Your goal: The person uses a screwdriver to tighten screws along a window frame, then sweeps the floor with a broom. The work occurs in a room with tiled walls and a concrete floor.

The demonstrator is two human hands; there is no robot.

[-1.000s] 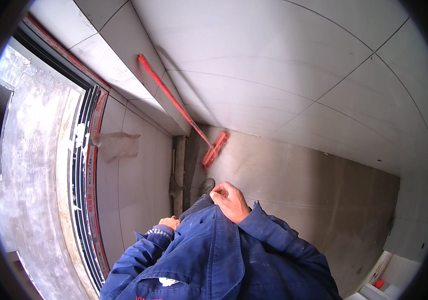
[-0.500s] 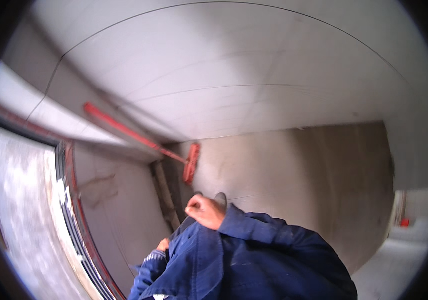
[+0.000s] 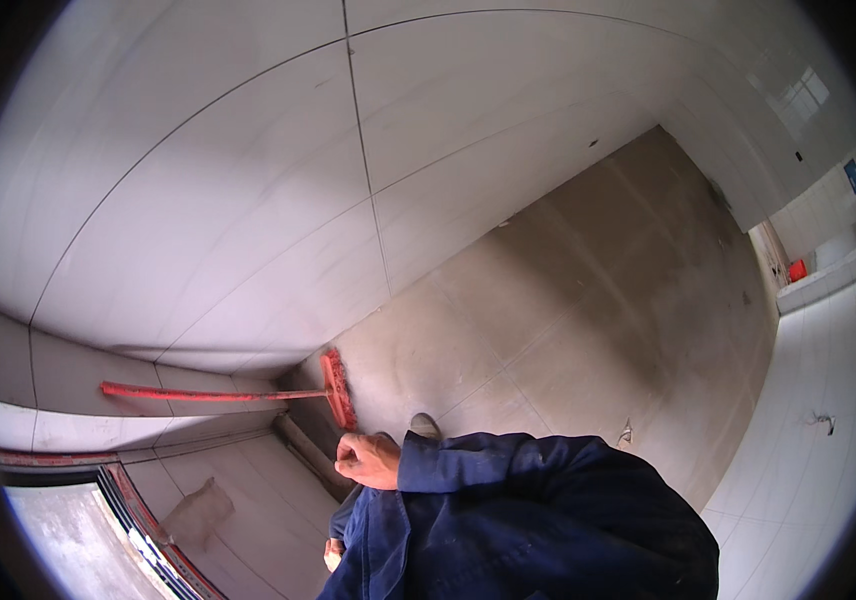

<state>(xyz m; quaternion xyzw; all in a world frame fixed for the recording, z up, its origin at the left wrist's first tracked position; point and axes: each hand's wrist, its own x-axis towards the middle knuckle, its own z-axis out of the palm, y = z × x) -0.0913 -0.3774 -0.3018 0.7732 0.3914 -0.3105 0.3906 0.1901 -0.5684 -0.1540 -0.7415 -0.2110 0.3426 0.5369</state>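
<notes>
My right hand (image 3: 368,460) is in front of my body, its fingers curled in toward the thumb, and nothing shows in it. My left hand (image 3: 333,553) hangs low beside my blue jacket, mostly covered by it, so its fingers cannot be made out. Just beyond my right hand is a red broom (image 3: 337,388). Its head is at floor level in the corner, and its long red handle (image 3: 203,394) slants up to the left along the wall. Neither hand touches the broom.
My shoe (image 3: 425,426) stands on the dusty tiled floor (image 3: 548,330). White tiled walls (image 3: 248,200) rise ahead. A window frame (image 3: 138,520) is at the lower left, near a brownish patch (image 3: 198,512). Farther off, a small red object (image 3: 797,270) rests by a ledge (image 3: 828,277).
My view has turned right, bringing more floor and the right wall into sight. The broom appears lower and nearer my right hand, which stays curled. My left hand appears lower.
</notes>
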